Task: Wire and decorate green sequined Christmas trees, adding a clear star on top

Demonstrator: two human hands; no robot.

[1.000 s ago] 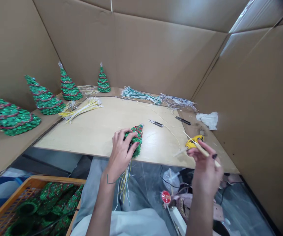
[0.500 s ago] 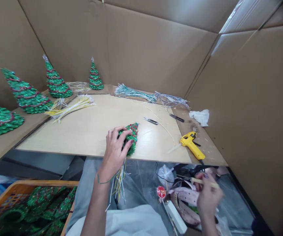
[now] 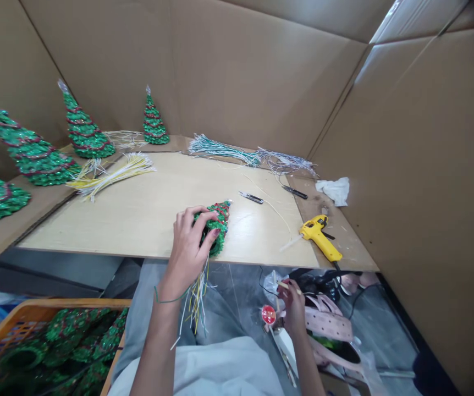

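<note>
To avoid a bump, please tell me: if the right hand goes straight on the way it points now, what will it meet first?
Probably the front edge of the table, just ahead of the right hand; depth is unclear, so it might pass under or over.

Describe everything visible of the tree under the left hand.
The tree is a small cone of shiny green, tinsel-like material with red trim and a pale tip. It lies on its side at the front edge of the table, tip pointing away to the right. The left hand grips its wide end, where a dark hollow shows; fingers hide much of it. Yellow and white wires hang below that end, their attachment unclear.
</note>
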